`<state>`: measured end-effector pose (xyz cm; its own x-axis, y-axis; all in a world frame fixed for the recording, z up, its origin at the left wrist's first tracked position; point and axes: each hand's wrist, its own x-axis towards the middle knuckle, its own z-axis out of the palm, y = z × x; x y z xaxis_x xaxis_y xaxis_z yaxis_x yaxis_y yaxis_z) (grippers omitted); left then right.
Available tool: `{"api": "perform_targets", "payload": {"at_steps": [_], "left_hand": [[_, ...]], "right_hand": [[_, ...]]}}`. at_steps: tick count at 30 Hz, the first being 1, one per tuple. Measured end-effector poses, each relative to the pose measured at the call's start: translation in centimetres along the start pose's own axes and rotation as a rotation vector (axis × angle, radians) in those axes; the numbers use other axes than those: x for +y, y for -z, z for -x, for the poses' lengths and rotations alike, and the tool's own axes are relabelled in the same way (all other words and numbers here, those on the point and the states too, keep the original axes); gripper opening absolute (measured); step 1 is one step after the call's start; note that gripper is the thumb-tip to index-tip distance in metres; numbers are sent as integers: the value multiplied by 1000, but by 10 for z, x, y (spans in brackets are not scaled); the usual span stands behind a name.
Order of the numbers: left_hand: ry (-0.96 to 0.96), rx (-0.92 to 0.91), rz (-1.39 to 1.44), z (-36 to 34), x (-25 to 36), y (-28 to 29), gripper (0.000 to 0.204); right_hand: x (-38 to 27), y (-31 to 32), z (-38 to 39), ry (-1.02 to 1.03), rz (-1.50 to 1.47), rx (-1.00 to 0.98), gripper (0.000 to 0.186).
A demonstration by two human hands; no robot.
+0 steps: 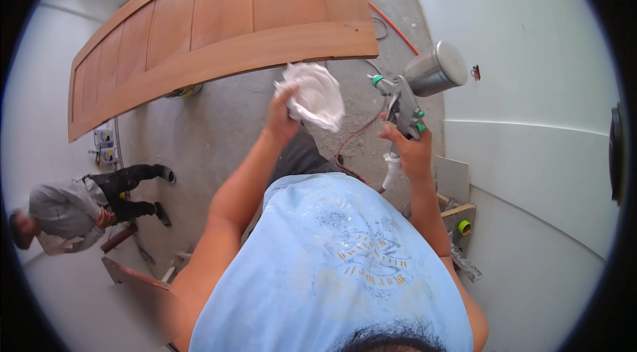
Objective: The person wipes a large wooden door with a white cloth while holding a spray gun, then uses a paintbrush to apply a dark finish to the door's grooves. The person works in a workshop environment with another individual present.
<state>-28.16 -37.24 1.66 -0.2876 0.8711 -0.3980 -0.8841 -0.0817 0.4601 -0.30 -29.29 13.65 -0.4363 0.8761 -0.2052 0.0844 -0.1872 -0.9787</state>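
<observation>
Our left hand (283, 118), curled round a rag (314, 95), is nearer the panel (222, 10) at eleven o'clock, long axis roughly eight-to-two; our right hand (415, 151) grips the gun (402, 101).

- Shirt (305, 246): light blue, faintly stained.
- Print (371, 229): dark, worn, with yellowish lettering (391, 279).
- Trousers (306, 154): dark, apparently grey; mostly hidden.
- Left hand (283, 120), right hand (414, 150): bare.
- Hair (391, 341): dark.

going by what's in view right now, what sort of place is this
Probably a room under construction or finishing, perhaps used as a paint workspace: bare, marked concrete floor, a wooden panel and a spray gun in the right hand.
</observation>
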Motion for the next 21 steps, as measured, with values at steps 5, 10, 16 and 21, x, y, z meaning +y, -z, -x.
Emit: {"api": "perform_targets", "payload": {"at_steps": [5,10,16,21], "left_hand": [[-539,-90,-989,-116,31,-21,48],[-503,-562,-2162,-203,-30,-29,73],[-595,-749,-2153,-324,-38,-58,94],[-813,-334,-2364,-565,33,-71,77]], "right_hand": [[-12,10,-26,-172,150,51,35],[11,-12,-67,-241,155,212,37],[5,-29,-100,-424,168,243,56],[2,-34,-147,-509,86,234,59]]}}
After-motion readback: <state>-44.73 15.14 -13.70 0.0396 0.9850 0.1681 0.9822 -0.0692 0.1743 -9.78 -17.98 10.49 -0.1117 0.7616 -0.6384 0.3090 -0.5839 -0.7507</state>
